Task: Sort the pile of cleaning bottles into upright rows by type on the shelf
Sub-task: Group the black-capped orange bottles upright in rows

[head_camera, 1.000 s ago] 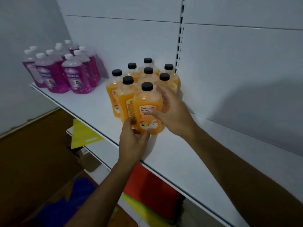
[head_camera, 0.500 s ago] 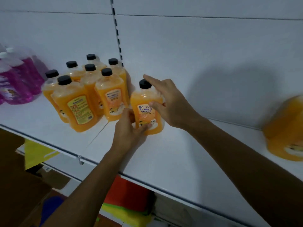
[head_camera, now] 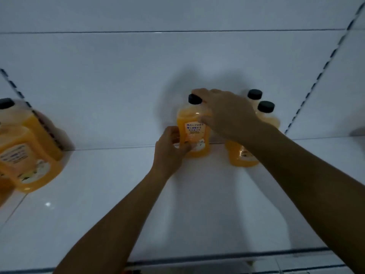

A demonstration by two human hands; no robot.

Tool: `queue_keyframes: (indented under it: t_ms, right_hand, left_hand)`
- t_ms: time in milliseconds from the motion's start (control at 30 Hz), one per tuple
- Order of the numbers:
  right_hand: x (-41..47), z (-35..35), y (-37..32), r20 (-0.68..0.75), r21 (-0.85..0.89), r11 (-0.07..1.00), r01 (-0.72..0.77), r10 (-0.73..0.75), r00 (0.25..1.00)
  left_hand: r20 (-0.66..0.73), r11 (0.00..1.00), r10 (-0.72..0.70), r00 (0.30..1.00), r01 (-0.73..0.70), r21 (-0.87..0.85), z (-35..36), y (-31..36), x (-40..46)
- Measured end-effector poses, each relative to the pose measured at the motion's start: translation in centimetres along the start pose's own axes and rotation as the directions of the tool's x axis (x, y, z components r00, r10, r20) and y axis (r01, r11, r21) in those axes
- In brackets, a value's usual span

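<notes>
An upright orange bottle point(head_camera: 194, 133) on the shelf point(head_camera: 98, 204) is held by both hands: left hand point(head_camera: 169, 153) grip at its base, right hand point(head_camera: 227, 113) grip at its shoulder. Two capped bottles point(head_camera: 265, 113) are partly hidden right of it; a blurred orange group point(head_camera: 25, 155) is seen far left.

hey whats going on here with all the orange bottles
A person is arranging orange cleaning bottles on a white shelf. Both hands are on one upright orange bottle with a black cap near the back panel: the left hand grips its lower body and the right hand holds its shoulder, fingers over the cap. Two more orange bottles stand just to its right, partly hidden by the right arm. A separate group of orange bottles stands at the left edge.
</notes>
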State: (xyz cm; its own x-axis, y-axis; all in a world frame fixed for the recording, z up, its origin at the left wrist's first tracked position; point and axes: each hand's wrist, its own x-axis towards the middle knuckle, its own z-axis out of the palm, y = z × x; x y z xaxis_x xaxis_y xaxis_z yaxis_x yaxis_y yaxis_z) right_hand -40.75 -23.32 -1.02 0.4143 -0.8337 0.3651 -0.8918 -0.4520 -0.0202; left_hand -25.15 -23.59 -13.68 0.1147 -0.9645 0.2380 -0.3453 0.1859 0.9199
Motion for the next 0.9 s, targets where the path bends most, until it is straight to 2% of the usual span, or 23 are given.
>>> queue_keyframes:
  t_ms: [133,267,367,567,667,733,833,900]
  right_hand:
    - [0.2,-0.5,1.9,0.043,-0.052,0.998,-0.024,0.027,0.999]
    - [0.4,-0.3,3.0,0.026,-0.075,0.997,-0.017,0.019,0.999]
    - [0.8,-0.1,3.3,0.008,-0.070,0.997,0.014,-0.013,1.000]
    - [0.9,0.1,3.3,0.027,-0.025,1.000,-0.019,0.019,0.999]
    - [0.6,0.1,2.7,-0.031,-0.136,0.990,0.020,-0.024,0.999]
    - [0.7,0.1,1.3,-0.135,-0.169,0.983,0.073,-0.097,0.986]
    - [1.7,1.1,-2.7,-0.261,-0.007,0.983,0.182,-0.177,0.949]
    - [2.6,2.5,-6.3,-0.242,0.191,0.951,0.244,-0.195,0.950]
  left_hand:
    - [-0.012,0.999,0.027,1.000,-0.028,-0.045,3.0,-0.1,0.7]
    - [-0.020,0.998,0.029,0.999,-0.030,-0.046,4.3,-0.1,1.4]
    - [-0.023,1.000,0.018,1.000,-0.018,-0.025,4.5,-0.1,1.5]
    - [-0.027,0.998,0.042,0.999,-0.041,0.052,4.6,0.2,1.2]
    - [-0.035,0.986,0.063,0.997,-0.057,0.156,3.5,0.0,0.8]
    - [-0.072,0.981,0.040,0.997,-0.025,0.194,1.5,-0.6,0.0]
    - [-0.151,0.974,0.008,0.988,0.026,0.227,-3.1,-1.9,-1.9]
    - [-0.226,0.959,-0.029,0.974,0.091,0.268,-6.8,-2.8,-3.5]
